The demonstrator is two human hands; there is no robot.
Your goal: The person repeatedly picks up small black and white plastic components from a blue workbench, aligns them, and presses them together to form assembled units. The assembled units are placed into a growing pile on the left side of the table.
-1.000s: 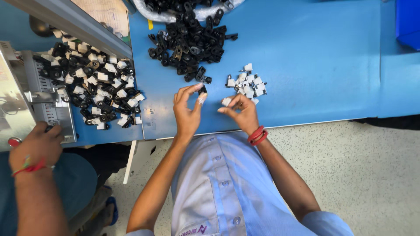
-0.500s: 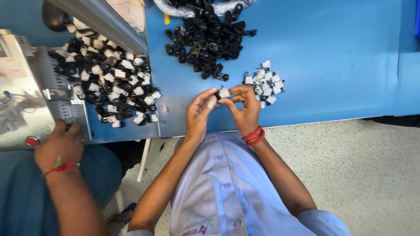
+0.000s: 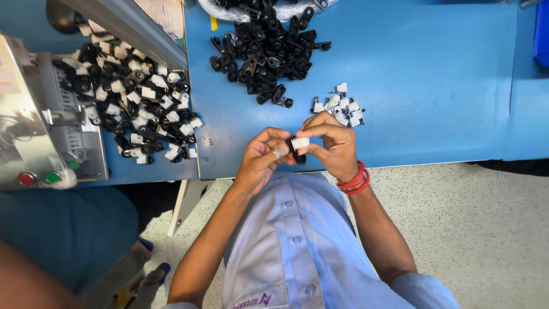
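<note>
My left hand (image 3: pixel 260 159) and my right hand (image 3: pixel 331 143) meet at the near edge of the blue table (image 3: pixel 434 97). Together they pinch a small black clip with a white plastic piece (image 3: pixel 298 145) on it. Just beyond my right hand lies a small heap of white pieces (image 3: pixel 341 106). Farther back sits a pile of loose black clips (image 3: pixel 266 52). A red bangle (image 3: pixel 355 179) circles my right wrist.
A heap of black clips fitted with white pieces (image 3: pixel 137 109) lies at the left, beside a grey machine (image 3: pixel 34 120) with a red and a green button. A metal bar (image 3: pixel 128 23) crosses above it. Another person's blue-trousered leg (image 3: pixel 63 234) is at lower left.
My hands came together and drew back toward my body with the clip and white piece between them. The other person's hand by the machine has left the view.
</note>
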